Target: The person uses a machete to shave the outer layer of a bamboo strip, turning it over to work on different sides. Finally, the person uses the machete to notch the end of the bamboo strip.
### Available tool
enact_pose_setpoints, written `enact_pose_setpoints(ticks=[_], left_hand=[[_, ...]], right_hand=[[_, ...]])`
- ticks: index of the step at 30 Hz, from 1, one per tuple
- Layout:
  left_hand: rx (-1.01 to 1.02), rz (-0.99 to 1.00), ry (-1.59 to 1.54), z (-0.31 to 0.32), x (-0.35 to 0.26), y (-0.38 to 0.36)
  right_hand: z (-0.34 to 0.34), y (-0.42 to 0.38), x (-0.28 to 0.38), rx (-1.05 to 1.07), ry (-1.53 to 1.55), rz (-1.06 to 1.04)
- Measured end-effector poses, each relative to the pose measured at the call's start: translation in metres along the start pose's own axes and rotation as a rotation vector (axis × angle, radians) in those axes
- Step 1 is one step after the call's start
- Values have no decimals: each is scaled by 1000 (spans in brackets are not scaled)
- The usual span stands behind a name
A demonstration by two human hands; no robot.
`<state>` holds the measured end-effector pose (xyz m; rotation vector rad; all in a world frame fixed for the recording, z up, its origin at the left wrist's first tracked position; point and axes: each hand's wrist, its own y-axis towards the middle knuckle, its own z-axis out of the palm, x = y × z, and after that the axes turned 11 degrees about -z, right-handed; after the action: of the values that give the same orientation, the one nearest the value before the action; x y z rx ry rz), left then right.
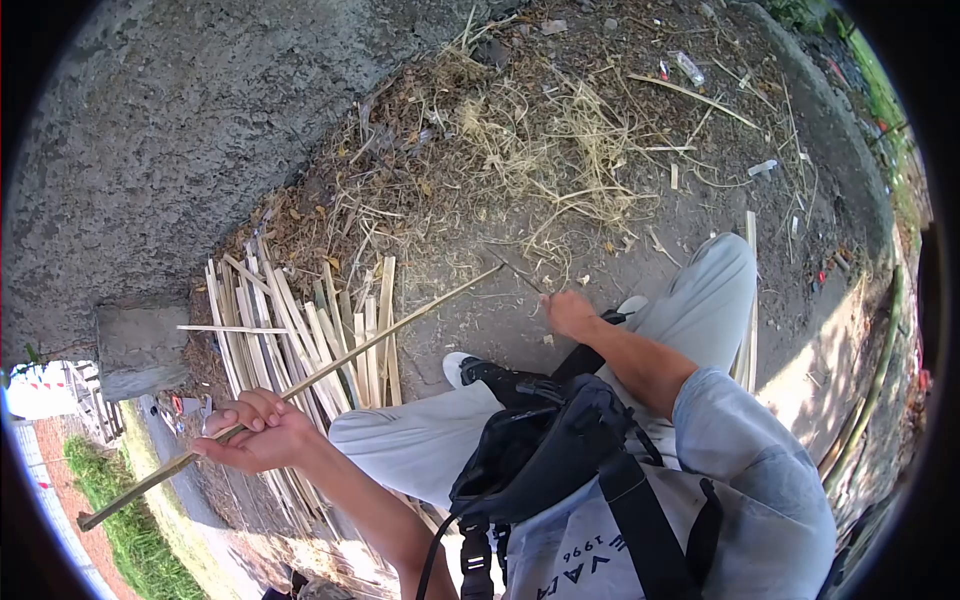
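Note:
My left hand (pixel 255 435), palm up, has its fingers curled around a long bamboo strip (pixel 385 333). The strip slants from the lower left up to the middle of the view, over my knee. In my closed right hand (pixel 572 315) is a thin, dark knife (pixel 522 275), its handle mostly hidden by the fingers. The blade crosses or lies very near the far end of the strip; whether it touches cannot be told.
A pile of split bamboo strips (pixel 290 330) lies left of my legs. Pale shavings (pixel 590 150) cover the ground ahead, near a rough concrete wall (pixel 180 130). A plastic bottle (pixel 690 68) lies farther off. A black bag (pixel 540 450) hangs at my front.

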<state>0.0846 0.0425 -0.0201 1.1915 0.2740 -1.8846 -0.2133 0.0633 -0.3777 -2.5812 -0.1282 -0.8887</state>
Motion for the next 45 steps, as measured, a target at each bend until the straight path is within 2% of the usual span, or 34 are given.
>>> enact_pose_setpoints(ticks=[1, 2, 5, 11, 15, 18, 21, 22, 23, 25, 29, 34, 37, 42, 45], left_hand=[[20, 10, 29, -9, 1, 5], [-62, 16, 19, -8, 1, 7], [8, -136, -30, -33, -1, 26], [-8, -158, -32, -28, 0, 28], [-20, -126, 17, -39, 3, 31], [164, -175, 64, -49, -2, 29], [239, -80, 97, -36, -2, 18], [413, -141, 24, -44, -5, 25], [433, -134, 68, -44, -5, 25], [469, -123, 151, -17, -9, 13], [763, -264, 235, 16, -18, 12], [882, -135, 413, 47, -6, 18], [993, -96, 302, 58, 13, 28], [908, 23, 144, 79, 38, 22], [934, -137, 63, 86, 36, 13]], right_hand=[[-11, -2, 15, 22, 13, -26], [-15, -3, 22, 39, 28, -52], [19, 2, -3, 59, -21, 54], [11, 7, -3, 61, -29, 61], [10, 12, 11, -36, -6, -58], [1, 16, 30, -76, 63, -97], [-4, 18, 43, -100, 150, -106], [-4, 19, 45, -120, 191, -117], [-4, 20, 47, -141, 231, -126], [-24, 17, 62, -123, 329, -88], [-49, 14, 75, -154, 411, -89], [-78, 5, 83, -244, 434, -115], [-83, 4, 88, -264, 488, -122], [-86, -1, 107, -213, 540, -201], [-116, -14, 126, -139, 543, -269]])
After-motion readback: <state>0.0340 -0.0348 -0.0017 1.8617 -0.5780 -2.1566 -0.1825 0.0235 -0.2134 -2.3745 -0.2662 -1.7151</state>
